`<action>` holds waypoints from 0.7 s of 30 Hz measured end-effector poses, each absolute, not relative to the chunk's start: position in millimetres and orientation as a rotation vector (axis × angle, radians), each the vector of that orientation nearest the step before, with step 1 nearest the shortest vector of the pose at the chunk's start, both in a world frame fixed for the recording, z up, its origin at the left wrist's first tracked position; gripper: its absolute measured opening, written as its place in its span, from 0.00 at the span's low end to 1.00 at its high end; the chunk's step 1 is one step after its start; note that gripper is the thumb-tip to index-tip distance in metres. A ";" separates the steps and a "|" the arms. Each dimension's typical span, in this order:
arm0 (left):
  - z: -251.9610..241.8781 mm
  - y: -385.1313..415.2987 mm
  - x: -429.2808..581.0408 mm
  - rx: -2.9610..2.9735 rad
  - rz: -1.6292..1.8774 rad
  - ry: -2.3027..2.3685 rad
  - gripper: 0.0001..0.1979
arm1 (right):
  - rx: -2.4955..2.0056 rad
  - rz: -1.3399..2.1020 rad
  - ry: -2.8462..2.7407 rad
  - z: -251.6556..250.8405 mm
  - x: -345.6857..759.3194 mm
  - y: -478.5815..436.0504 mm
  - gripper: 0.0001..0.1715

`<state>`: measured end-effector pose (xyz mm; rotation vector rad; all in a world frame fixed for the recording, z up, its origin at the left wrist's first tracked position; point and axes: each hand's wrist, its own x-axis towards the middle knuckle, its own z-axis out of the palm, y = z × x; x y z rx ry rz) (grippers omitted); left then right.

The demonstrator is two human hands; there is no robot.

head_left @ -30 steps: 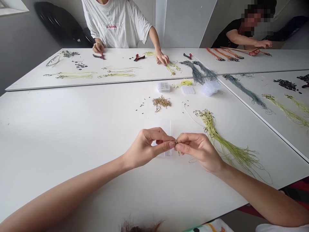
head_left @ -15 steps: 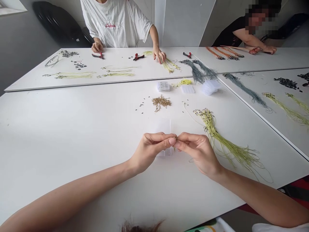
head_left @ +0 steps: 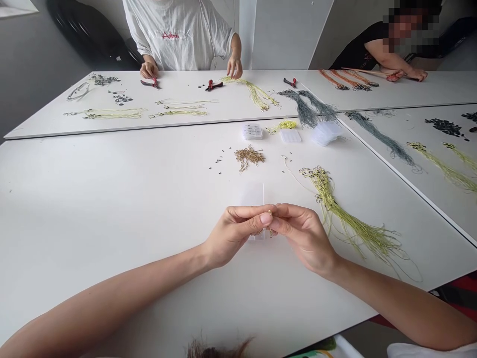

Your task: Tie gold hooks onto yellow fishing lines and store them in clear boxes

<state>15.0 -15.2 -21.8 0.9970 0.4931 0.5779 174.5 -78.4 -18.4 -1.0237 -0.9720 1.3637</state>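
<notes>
At the far left of the back tabletop [head_left: 134, 94] we saw grey pieces [head_left: 105, 79], too small to make out singly. Next came a co-worker in a white shirt [head_left: 179, 37], cut off above the shoulders, with one hand [head_left: 149, 68] partly hiding the handles of red pliers [head_left: 150, 83].

On the near tabletop [head_left: 112, 199], our left forearm ran in from the lower left edge, where it was cut off. Our left hand [head_left: 233, 233] was closed in a pinch, thumb and forefinger on a small gold piece [head_left: 271, 232] held above the tabletop. The fingers hid most of it; only a bit at the top and an end below showed. A thin curved line showed below our left thumb, too fine to identify. Beyond lay a gold heap [head_left: 249, 156], its parts tangled together. Under our hands lay a clear box [head_left: 250, 196], partly covered and faint against the white.

Our right hand [head_left: 307, 236] was pinched on the same gold piece, its far fingers hidden. Just beside it, a yellow bundle [head_left: 346, 214] fanned out to the right. Farther right, yellow cords [head_left: 439, 164] ran out of view.
</notes>
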 end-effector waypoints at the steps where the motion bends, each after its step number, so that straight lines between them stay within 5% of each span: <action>1: -21.8 -14.8 15.0 0.988 0.572 0.488 0.09 | -1.019 1.365 -0.974 -18.2 174.7 -78.6 0.06; 21: -6.3 -6.4 14.7 1.205 0.663 0.446 0.06 | -1.066 1.432 -0.984 -15.9 182.2 -75.5 0.06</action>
